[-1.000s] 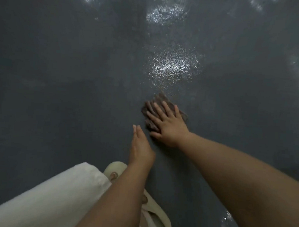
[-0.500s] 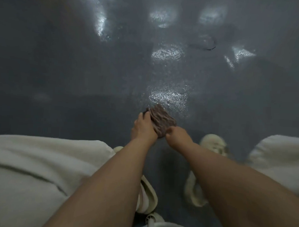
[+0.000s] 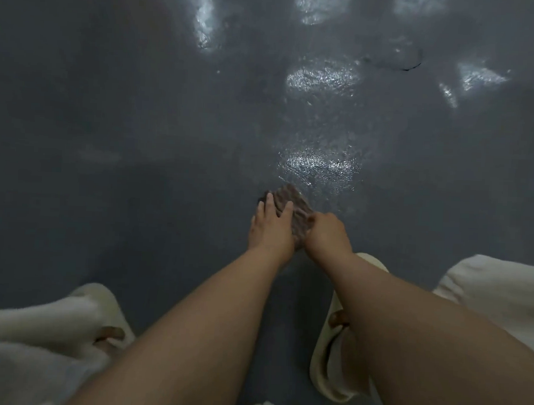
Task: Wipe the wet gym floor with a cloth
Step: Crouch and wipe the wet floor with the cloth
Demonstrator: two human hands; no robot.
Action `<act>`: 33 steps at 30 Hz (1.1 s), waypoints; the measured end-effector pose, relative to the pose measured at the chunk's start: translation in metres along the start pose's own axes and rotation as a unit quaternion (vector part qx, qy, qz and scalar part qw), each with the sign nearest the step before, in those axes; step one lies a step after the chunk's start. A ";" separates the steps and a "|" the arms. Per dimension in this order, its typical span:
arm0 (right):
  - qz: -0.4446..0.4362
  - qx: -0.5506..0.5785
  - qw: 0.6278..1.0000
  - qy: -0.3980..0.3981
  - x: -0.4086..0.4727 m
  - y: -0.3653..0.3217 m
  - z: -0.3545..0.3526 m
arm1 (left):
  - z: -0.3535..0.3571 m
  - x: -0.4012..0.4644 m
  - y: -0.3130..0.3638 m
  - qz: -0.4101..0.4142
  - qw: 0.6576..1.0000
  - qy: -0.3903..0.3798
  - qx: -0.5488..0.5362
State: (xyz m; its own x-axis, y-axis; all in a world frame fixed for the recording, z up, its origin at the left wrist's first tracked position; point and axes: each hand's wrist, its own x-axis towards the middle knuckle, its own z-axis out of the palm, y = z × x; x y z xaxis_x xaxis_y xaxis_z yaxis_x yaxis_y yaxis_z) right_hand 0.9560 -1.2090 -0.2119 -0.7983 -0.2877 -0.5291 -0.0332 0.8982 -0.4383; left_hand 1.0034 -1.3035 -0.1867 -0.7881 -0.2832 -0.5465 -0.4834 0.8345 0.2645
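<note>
A small brown ribbed cloth [image 3: 296,208] lies on the dark grey floor [image 3: 140,135] just short of a shiny wet patch [image 3: 319,166]. My left hand [image 3: 269,227] rests on the cloth's left part with its fingers straight. The fingers of my right hand [image 3: 327,231] curl round the cloth's right edge and grip it. Both forearms reach forward from the bottom of the view.
More wet, glistening patches [image 3: 323,77] spread across the far floor, with a thin dark curved line [image 3: 411,67] at the back right. My feet in cream slippers [image 3: 329,367] and light trouser legs [image 3: 500,292] flank my arms.
My right hand went from pressing flat on the cloth to gripping its right edge. The left hand moved onto the cloth. The view has tilted up, showing more wet floor.
</note>
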 end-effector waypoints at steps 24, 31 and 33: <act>-0.003 -0.100 0.978 0.181 0.102 -0.028 0.065 | 0.010 0.160 -0.094 0.138 0.974 0.018 0.181; -0.106 -0.124 0.982 0.090 0.109 -0.082 0.082 | -0.014 0.142 -0.205 -0.166 0.979 0.104 0.047; -0.111 -0.118 0.983 0.084 0.106 -0.091 0.089 | -0.003 0.130 -0.201 -0.194 0.972 0.121 0.054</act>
State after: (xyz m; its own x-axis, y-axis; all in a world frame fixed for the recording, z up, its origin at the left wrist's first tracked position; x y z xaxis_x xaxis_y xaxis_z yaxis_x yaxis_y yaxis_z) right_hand 0.9278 -1.3507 -0.2930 -0.8430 -0.4441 -0.3034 -0.3409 0.8775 -0.3373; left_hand 0.9972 -1.5095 -0.3089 -0.6270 -0.6791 -0.3817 -0.7302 0.6830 -0.0158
